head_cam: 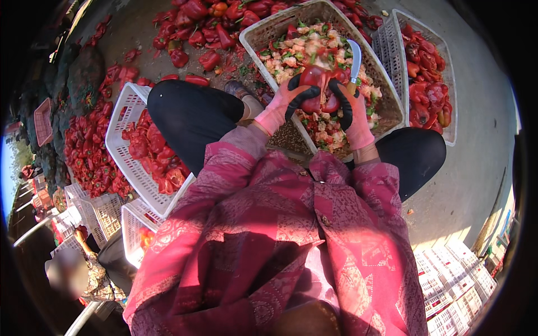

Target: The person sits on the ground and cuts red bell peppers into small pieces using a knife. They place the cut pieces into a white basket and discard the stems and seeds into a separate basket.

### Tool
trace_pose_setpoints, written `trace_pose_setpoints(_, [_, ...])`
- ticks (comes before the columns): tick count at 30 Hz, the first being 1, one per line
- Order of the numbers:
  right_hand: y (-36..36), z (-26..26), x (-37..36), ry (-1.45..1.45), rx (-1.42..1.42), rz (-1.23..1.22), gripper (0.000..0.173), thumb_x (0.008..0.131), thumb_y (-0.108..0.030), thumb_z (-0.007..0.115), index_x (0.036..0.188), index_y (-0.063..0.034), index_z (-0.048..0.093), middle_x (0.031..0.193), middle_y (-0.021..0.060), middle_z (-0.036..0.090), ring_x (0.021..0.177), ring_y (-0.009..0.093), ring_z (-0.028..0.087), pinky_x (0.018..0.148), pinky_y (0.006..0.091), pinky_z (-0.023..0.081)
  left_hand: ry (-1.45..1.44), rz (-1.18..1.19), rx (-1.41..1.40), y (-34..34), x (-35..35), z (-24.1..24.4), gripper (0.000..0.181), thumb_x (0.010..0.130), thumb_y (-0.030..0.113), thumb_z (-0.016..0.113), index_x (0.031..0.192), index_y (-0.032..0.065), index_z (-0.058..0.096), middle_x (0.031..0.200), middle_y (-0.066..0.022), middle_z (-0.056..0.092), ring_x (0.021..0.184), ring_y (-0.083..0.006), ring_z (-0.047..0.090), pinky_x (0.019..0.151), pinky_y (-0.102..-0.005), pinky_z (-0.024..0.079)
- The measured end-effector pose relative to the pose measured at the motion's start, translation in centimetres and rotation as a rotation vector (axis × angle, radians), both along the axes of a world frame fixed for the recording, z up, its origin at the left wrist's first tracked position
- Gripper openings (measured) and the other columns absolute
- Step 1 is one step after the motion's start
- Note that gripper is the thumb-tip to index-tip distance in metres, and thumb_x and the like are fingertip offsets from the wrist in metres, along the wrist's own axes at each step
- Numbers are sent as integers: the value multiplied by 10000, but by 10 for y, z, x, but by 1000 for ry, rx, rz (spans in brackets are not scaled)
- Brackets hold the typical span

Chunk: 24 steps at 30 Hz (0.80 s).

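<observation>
My left hand (286, 101), in a pink glove with dark coated fingers, grips one side of a large red bell pepper (311, 80). The pepper is split, with pale inner flesh showing between my hands. In a matching glove, my right hand (354, 111) holds the other side of it. A curved knife (355, 63) points up from my right hand, its wooden handle partly hidden by the fingers. Both hands are above a white plastic crate (388, 86) holding pepper cores, seeds and green stems.
Crates of red pepper pieces stand to my right (449, 84) and left (122, 143). Whole red peppers (210, 29) lie on the concrete floor ahead, with another heap (90, 147) at far left. A person (103, 273) sits at lower left. Stacked crates (454, 281) are behind me at right.
</observation>
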State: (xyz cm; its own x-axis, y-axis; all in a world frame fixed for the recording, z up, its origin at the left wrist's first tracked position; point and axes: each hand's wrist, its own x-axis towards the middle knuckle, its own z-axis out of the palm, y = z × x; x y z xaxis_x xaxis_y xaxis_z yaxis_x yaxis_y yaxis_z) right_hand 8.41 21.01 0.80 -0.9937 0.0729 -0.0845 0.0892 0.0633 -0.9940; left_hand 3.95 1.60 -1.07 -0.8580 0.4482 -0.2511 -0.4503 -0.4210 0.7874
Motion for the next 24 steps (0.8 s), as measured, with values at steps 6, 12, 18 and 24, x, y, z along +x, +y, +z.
trace_pose_setpoints(6, [5,-27,4,422,438,82,530,796,99,585,1300,-63,597,1186,153,661,1073,295,655,913,345,507,-57,58,49,5,3,-31,354,862,156,734,1171,7,644,1064,-68,682,925,-172,677,762,-325,582])
trace_pose_setpoints(12, [6,-36,10,397,463,56,585,798,92,623,1356,-66,545,1275,151,624,1147,289,633,956,339,503,-187,88,87,11,12,-10,398,824,278,776,1122,53,638,930,-58,648,784,-183,670,583,-342,567])
trace_pose_setpoints(18, [-2,-34,14,358,490,11,632,773,49,694,1372,-34,512,1333,167,582,1216,286,592,991,349,492,-358,116,166,17,12,-18,407,821,305,769,1146,116,612,898,-53,619,725,-213,641,521,-363,533])
trace_pose_setpoints(24, [-5,-38,15,408,494,-65,714,728,36,738,1388,-13,471,1349,185,555,1248,311,561,1024,360,471,-493,197,318,27,9,-34,423,782,405,776,1076,157,599,908,-48,611,749,-224,621,545,-351,522])
